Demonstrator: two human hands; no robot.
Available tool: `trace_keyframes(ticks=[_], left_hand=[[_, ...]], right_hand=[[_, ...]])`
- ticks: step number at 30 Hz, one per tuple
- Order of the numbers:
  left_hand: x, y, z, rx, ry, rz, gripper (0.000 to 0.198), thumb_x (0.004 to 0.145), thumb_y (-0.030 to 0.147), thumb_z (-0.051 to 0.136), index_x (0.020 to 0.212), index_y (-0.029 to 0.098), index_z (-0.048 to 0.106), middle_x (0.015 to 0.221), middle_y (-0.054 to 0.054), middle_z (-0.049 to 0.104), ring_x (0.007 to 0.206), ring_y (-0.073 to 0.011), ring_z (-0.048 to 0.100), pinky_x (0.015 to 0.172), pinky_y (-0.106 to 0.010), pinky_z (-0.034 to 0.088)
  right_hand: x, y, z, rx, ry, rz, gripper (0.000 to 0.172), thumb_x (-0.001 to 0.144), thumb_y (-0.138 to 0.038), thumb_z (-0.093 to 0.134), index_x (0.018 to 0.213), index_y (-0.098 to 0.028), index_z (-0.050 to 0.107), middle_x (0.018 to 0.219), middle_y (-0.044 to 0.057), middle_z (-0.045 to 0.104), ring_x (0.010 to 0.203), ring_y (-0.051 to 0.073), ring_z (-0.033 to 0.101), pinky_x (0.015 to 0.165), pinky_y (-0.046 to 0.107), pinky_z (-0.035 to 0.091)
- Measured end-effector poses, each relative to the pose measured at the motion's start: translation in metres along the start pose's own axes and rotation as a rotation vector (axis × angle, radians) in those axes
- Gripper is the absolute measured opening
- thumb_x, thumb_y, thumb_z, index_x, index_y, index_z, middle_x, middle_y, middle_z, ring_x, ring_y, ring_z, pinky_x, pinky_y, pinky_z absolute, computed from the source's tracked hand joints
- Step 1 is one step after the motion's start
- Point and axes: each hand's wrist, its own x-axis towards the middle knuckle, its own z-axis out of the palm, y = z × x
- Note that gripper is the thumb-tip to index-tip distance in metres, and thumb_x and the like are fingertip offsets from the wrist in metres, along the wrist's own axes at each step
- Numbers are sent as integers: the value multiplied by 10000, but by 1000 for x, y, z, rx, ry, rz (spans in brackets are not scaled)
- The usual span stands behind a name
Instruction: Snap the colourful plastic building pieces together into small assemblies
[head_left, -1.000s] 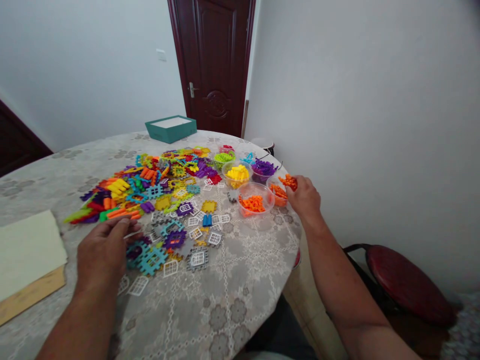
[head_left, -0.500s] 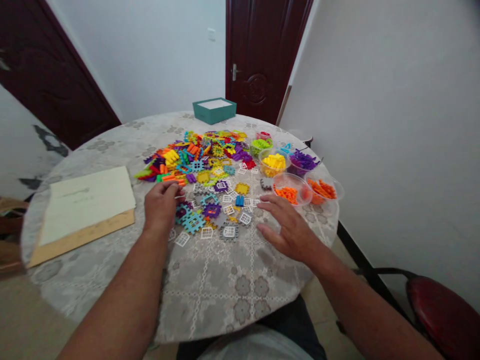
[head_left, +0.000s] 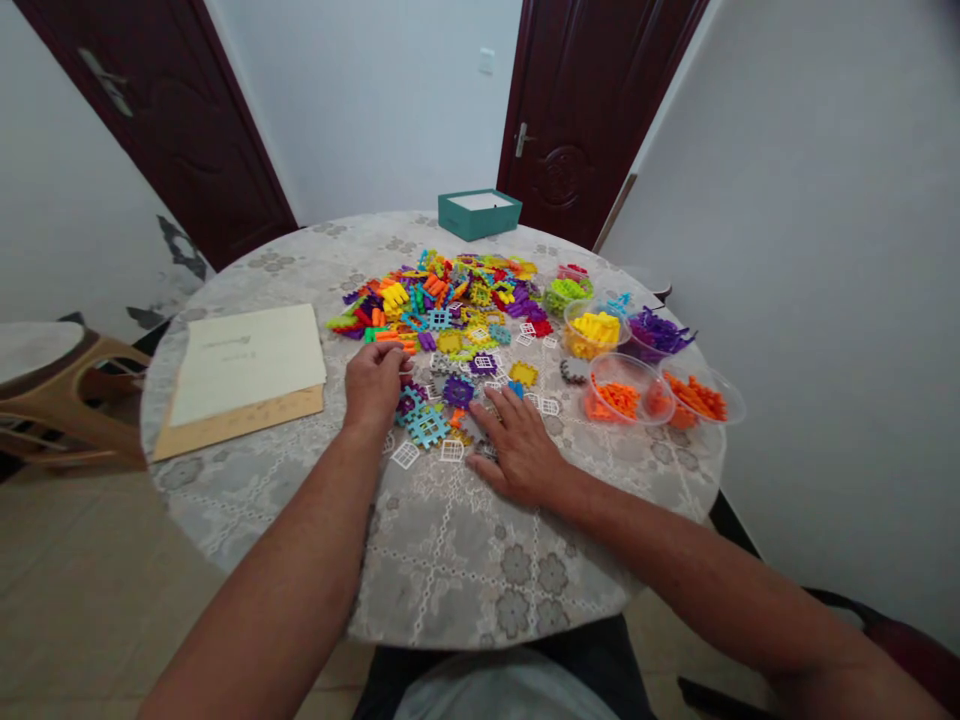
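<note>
My left hand [head_left: 375, 385] rests at the left side of the toy block pile [head_left: 442, 290], its fingers curled together. What they hold, if anything, is hidden. Just beyond them lie orange pieces [head_left: 395, 341]. My right hand [head_left: 519, 445] is spread, palm down, over the near part of the pieces and covers some grey ones. Between the hands lie a purple square block [head_left: 457, 391], a light-blue lattice block [head_left: 428, 426] and white window pieces [head_left: 451, 451]. A blue piece [head_left: 516, 388] shows at the right hand's fingertips.
On the right stand clear bowls of yellow pieces [head_left: 597, 330], purple pieces [head_left: 656, 332], green pieces [head_left: 568, 290] and orange pieces [head_left: 616, 400]. A teal box [head_left: 480, 215] is at the back edge. White paper [head_left: 251, 360] lies on a brown board [head_left: 240, 422] at left.
My right hand has moved left, from beside the bowls onto the near pieces. My left hand stays curled at the pile. The camera has turned left, so the scene sits further right.
</note>
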Motion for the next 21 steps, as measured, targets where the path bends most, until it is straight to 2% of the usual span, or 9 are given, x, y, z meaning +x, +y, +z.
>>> trace_keyframes(ticks=[4, 7, 13, 17, 21], left_hand=[[2, -2, -1, -8, 2, -10, 292, 739, 338, 649, 961, 155, 700, 852, -65, 729, 730, -177, 703, 591, -263, 583], [4, 0, -4, -24, 22, -15, 294, 746, 342, 641, 969, 157, 692, 850, -62, 728, 725, -174, 703, 598, -271, 588], [5, 6, -6, -42, 52, -27, 278, 721, 321, 628, 944, 162, 681, 841, -52, 711, 715, -164, 686, 593, -268, 580], [2, 8, -4, -55, 16, -55, 278, 720, 325, 652, 942, 162, 685, 849, -59, 717, 705, -162, 682, 597, -269, 573], [2, 5, -5, 36, -49, -49, 273, 744, 338, 664, 949, 163, 707, 847, -66, 725, 719, -183, 688, 602, -277, 562]], right_hand=[[19, 10, 8, -9, 36, 20, 656, 995, -552, 595, 1569, -288, 418, 1642, 140, 416, 1542, 418, 300, 1259, 677, 212], [21, 13, 9, -9, 64, 39, 617, 1005, -536, 577, 1543, -258, 457, 1612, 153, 452, 1528, 407, 329, 1255, 662, 225], [30, 16, -6, 47, 121, -9, 479, 1038, -441, 535, 1430, -168, 569, 1450, 178, 603, 1401, 336, 488, 1210, 570, 320], [57, 12, -12, 23, 52, 14, 386, 1022, -405, 563, 1302, -157, 657, 1268, 163, 698, 1207, 306, 604, 1086, 485, 427], [78, 0, -7, -88, 33, 109, 419, 975, -490, 627, 1214, -155, 704, 1146, 172, 712, 1115, 323, 612, 1006, 473, 443]])
